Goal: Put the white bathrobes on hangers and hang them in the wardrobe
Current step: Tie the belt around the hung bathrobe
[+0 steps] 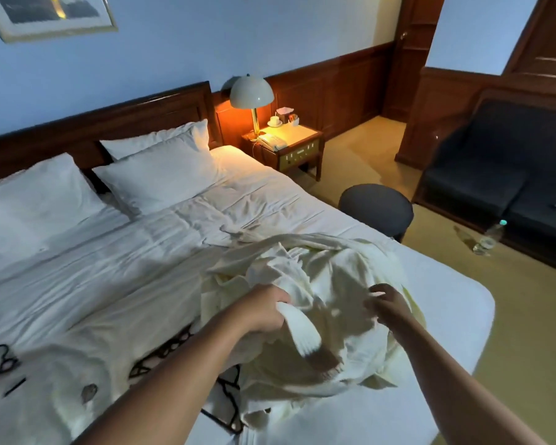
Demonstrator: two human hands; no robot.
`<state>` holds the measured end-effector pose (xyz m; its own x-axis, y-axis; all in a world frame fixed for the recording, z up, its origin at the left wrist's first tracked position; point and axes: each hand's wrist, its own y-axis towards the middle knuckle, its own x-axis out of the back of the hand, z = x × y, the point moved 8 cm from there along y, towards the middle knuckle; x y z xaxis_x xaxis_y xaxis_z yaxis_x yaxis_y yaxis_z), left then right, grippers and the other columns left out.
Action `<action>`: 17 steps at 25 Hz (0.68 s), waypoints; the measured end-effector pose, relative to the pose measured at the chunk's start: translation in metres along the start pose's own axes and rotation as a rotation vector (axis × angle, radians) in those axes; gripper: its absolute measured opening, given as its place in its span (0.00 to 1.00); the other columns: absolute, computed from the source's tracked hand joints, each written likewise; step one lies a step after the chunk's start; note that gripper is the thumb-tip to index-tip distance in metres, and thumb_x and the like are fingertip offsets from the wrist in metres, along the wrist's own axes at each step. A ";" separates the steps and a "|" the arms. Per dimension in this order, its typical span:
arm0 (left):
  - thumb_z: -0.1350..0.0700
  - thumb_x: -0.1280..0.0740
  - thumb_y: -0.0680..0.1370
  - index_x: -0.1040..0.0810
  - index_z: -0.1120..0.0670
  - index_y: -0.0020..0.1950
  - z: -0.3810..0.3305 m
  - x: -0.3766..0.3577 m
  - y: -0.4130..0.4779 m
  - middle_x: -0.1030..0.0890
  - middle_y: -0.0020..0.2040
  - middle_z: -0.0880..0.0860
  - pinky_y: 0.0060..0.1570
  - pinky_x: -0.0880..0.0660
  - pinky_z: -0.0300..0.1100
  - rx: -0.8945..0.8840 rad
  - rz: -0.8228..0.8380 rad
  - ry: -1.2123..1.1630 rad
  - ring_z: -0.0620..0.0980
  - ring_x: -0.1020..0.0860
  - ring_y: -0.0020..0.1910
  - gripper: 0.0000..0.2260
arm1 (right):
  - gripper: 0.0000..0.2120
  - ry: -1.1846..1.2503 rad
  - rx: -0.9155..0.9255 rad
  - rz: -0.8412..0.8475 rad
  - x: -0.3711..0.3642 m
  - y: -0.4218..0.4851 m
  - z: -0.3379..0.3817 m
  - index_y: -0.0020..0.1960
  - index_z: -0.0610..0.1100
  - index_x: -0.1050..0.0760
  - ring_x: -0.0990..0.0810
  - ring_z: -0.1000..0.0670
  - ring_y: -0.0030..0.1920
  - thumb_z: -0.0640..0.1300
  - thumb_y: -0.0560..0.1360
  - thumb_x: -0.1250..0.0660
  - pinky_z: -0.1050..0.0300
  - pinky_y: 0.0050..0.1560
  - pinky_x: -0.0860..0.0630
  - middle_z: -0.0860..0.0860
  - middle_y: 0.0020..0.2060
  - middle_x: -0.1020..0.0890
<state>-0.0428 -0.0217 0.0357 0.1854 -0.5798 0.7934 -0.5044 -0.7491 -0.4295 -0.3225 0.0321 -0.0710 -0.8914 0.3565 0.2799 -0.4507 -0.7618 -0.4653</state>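
A crumpled white bathrobe (321, 284) lies in a heap on the near right part of the bed (126, 268). My left hand (264, 311) grips a fold of its cloth, and a white strip of fabric sticks out below the fist. My right hand (385, 303) has its fingers curled into the robe's right side. Black hangers (228, 399) lie on the sheet beneath and left of the robe, partly covered by cloth. Another black hanger hook (4, 361) shows at the bed's near left. No wardrobe is clearly in view.
White pillows (161, 175) rest against the wooden headboard. A nightstand (289, 149) with a lit lamp and a phone stands right of the bed. A round dark stool (376, 207), a dark sofa (495, 175) and a water bottle (488, 239) occupy the carpeted floor on the right.
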 end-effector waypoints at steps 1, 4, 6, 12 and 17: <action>0.64 0.37 0.71 0.19 0.51 0.49 0.001 -0.010 0.011 0.18 0.45 0.51 0.36 0.27 0.41 0.011 0.029 -0.002 0.52 0.20 0.43 0.12 | 0.22 -0.032 -0.020 -0.072 0.011 0.009 -0.006 0.60 0.42 0.23 0.19 0.46 0.34 0.37 0.66 0.29 0.61 0.31 0.27 0.40 0.41 0.15; 0.62 0.37 0.72 0.20 0.48 0.52 -0.003 -0.032 0.038 0.21 0.46 0.47 0.34 0.31 0.39 -0.001 0.124 -0.003 0.49 0.23 0.45 0.14 | 0.21 -0.145 -0.087 -0.224 0.034 0.046 -0.027 0.64 0.46 0.25 0.18 0.46 0.38 0.42 0.72 0.31 0.56 0.37 0.23 0.46 0.41 0.17; 0.61 0.37 0.72 0.21 0.49 0.49 -0.003 -0.038 0.053 0.21 0.46 0.48 0.34 0.32 0.39 0.005 0.121 -0.037 0.50 0.24 0.45 0.11 | 0.21 -0.130 -0.200 -0.169 0.032 0.069 -0.043 0.61 0.45 0.24 0.18 0.45 0.44 0.53 0.72 0.29 0.53 0.44 0.20 0.45 0.46 0.17; 0.59 0.37 0.70 0.21 0.55 0.44 0.005 -0.009 0.069 0.18 0.40 0.50 0.43 0.25 0.43 -0.001 -0.056 -0.287 0.53 0.20 0.45 0.07 | 0.31 -0.551 -0.012 -0.130 0.011 0.086 0.004 0.59 0.37 0.19 0.20 0.39 0.53 0.65 0.79 0.38 0.52 0.52 0.26 0.38 0.56 0.17; 0.59 0.36 0.69 0.16 0.49 0.44 -0.007 0.141 0.015 0.15 0.43 0.47 0.50 0.22 0.45 -0.007 -0.694 -0.784 0.51 0.18 0.49 0.11 | 0.25 0.408 0.065 -0.053 -0.008 0.058 0.125 0.57 0.42 0.19 0.15 0.43 0.51 0.62 0.74 0.28 0.45 0.56 0.18 0.43 0.51 0.14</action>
<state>-0.0304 -0.1119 0.1441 0.9295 -0.0702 0.3621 -0.0822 -0.9965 0.0178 -0.3355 -0.0828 0.0050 -0.8185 0.5714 -0.0597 -0.5044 -0.7645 -0.4015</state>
